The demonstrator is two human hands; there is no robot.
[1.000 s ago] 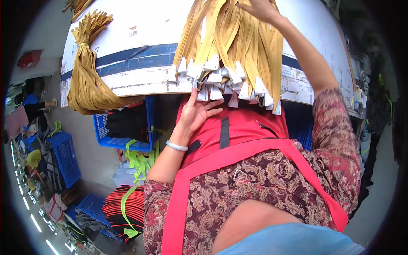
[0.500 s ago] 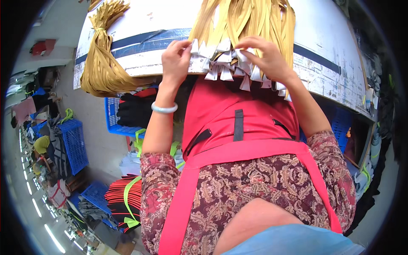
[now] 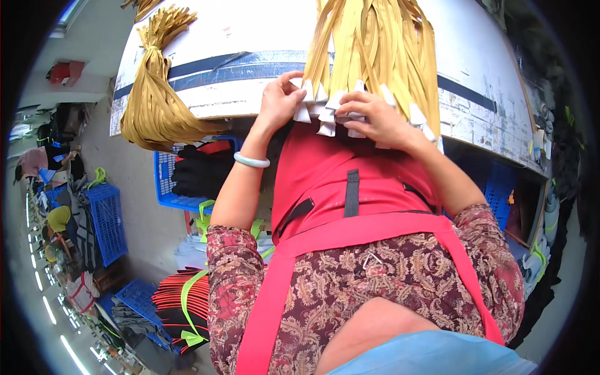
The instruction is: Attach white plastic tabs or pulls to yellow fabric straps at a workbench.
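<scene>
Gold strips [image 3: 381,50] lie loose on the worktable [image 3: 475,62], white end tabs [image 3: 328,129] at its near edge, right hand [image 3: 380,120] apparently pinching one, left hand's [image 3: 281,103] closure unclear; left-side gold bundle [image 3: 153,97] is already gathered, these strips apparently not.

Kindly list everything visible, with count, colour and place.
table: one, mostly white, ahead
strap bundles: two, golden, table left
loose straps: many, golden, upper centre
tabs: many, white, straps' near ends
crates: at least four, blue, left and below table
fabric: uncounted, black, crate below table
stack: one, black with red edges, lower left
ribbons: several, lime, left side
other goods: uncounted, mixed, far left
apron: one, red, person's front
shirt: one, patterned maroon, under apron
bracelet: one, pale, left wrist
cloth: one, light blue, bottom edge
left hand: one, bare, at tabs
right hand: one, bare, at tabs
</scene>
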